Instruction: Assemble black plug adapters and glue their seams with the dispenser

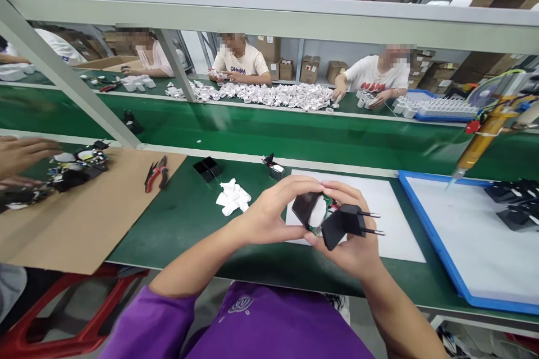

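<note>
Both hands are raised over the front of the green bench, close together around one black power adapter. My left hand (273,210) is closed on its black housing (304,207). Between the two parts a green circuit board with a white pad (319,212) shows, partly inside the housing. My right hand (357,247) is closed on the black plug cover (347,223), whose two metal pins point right. Under the hands lies a white sheet (400,224). Left of them are a pile of white pieces (233,197) and two empty black housings (207,169). Another adapter assembly (273,168) stands behind.
A blue-rimmed tray (433,235) with black adapters (517,202) is at right, a yellow dispenser (484,137) above it. Red-handled pliers (156,174) lie on cardboard (84,219) at left, near a co-worker's hand (27,154). Several people sit beyond the green belt (236,132).
</note>
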`<act>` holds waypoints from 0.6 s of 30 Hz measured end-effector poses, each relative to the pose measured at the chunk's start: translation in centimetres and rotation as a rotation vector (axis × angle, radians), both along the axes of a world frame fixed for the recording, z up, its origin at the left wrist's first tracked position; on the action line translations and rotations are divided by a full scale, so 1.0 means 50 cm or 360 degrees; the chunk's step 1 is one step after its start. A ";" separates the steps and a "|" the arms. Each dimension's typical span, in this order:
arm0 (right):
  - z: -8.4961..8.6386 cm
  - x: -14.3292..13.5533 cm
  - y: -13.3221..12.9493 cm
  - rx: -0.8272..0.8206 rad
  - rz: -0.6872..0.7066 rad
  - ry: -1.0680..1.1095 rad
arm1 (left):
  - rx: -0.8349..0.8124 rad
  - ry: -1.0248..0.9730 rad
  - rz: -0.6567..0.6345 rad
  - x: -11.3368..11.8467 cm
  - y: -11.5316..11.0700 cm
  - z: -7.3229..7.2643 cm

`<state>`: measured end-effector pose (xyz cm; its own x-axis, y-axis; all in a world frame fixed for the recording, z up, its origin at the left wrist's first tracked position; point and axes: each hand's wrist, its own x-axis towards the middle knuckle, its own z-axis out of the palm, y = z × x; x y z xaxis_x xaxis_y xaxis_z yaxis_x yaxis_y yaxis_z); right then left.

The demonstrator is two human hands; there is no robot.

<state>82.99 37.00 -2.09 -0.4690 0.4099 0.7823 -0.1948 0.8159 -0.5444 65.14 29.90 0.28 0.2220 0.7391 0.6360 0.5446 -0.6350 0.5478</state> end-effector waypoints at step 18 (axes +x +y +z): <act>-0.136 -0.089 0.073 -0.1343 0.0546 -0.0158 | -0.0289 -0.0419 0.0328 -0.012 0.051 -0.134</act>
